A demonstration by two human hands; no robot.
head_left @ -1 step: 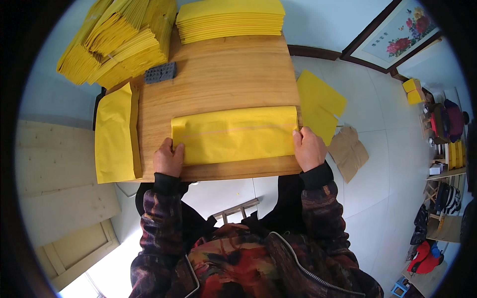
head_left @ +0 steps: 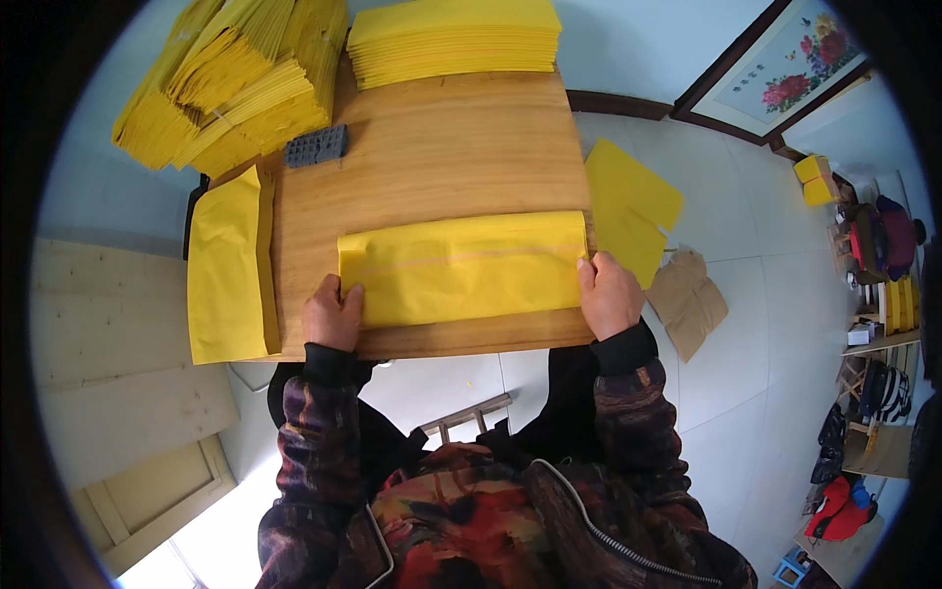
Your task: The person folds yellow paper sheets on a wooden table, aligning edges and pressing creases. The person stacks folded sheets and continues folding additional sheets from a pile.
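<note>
A folded yellow paper piece (head_left: 461, 270) lies lengthwise along the near edge of the wooden table, with a faint pinkish line across it. My left hand (head_left: 334, 314) pinches its left end, thumb on top. At the opposite end my right hand (head_left: 610, 296) grips the right edge, its thumb likewise on top and the fingers tucked out of sight. Left of my left hand, another yellow paper piece (head_left: 231, 265) with a folded side rests on the table's left edge and overhangs it.
On the wooden table (head_left: 461, 147) sit a neat stack of yellow paper (head_left: 451, 44), a bulkier pile of yellow bundles (head_left: 255, 98) and a dark grey studded block (head_left: 317, 145). Yellow sheets (head_left: 633, 206) and a brown paper piece (head_left: 690, 302) lie right of the table. Shelves (head_left: 878, 344) stand far right.
</note>
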